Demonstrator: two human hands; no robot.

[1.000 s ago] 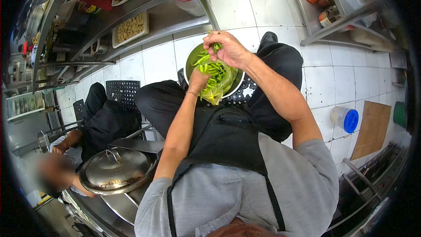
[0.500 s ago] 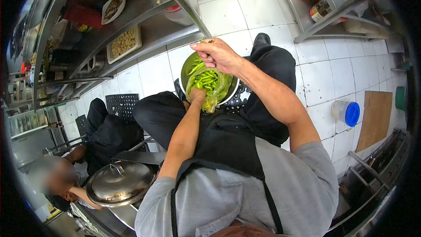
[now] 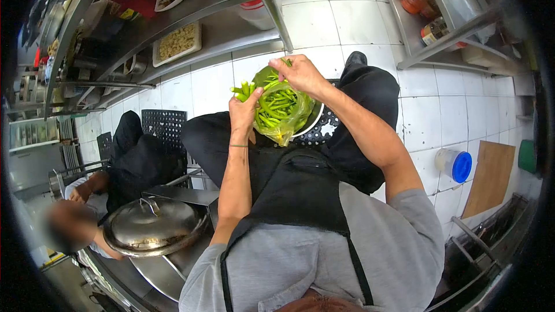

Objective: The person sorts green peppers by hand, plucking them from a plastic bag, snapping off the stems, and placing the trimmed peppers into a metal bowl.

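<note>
Between my knees a plastic bag (image 3: 296,124) full of green chilies (image 3: 276,106) sits in a round pot (image 3: 316,120) with a pale rim. My left hand (image 3: 244,110) is closed around several green chilies (image 3: 245,89) at the bag's left side, their ends pointing up and outward. Above the bag's far edge, my right hand (image 3: 300,76) is pinched, with a bit of green chili (image 3: 286,62) showing at the fingertips. Its palm side is hidden.
Metal shelves (image 3: 228,43) with a tray of pale pieces (image 3: 179,43) stand at the left. A co-worker (image 3: 87,196) sits at the lower left near a large lidded pot (image 3: 151,226). At the right are a blue-lidded tub (image 3: 461,166) and a brown board (image 3: 489,178).
My left hand has come up out of the bag and now holds several chilies at its left side. My right hand has shifted slightly right in view and remains pinched.
</note>
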